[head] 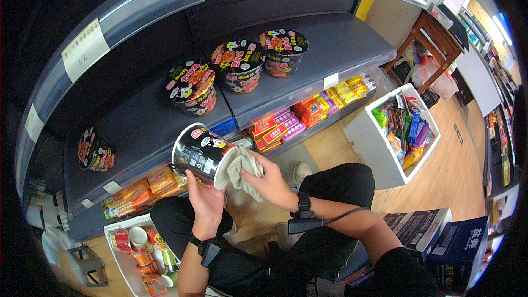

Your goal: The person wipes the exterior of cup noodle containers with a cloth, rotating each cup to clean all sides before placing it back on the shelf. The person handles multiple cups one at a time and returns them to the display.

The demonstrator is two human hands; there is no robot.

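My left hand (205, 202) holds a black instant noodle cup (201, 154) tipped on its side, its base turned towards my right. Folded in my right hand (268, 179) is a greyish cloth (245, 171), pressed against the base of that cup. Beyond them, on the dark grey shelf (330, 45), stand three black noodle bowls: one at the left (192, 86), a middle one (238, 66) and a right one (284, 52). Another black noodle bowl (95, 150) stands alone farther left on the shelf.
Boxed goods (272, 132) fill the lower shelf. A white foam box (396, 132) of colourful packets stands at right; another foam box (113, 235) with noodle cups is at lower left. A grey plastic stool (87, 266), dark cartons (456, 251) and a wooden stool (433, 49) stand around me.
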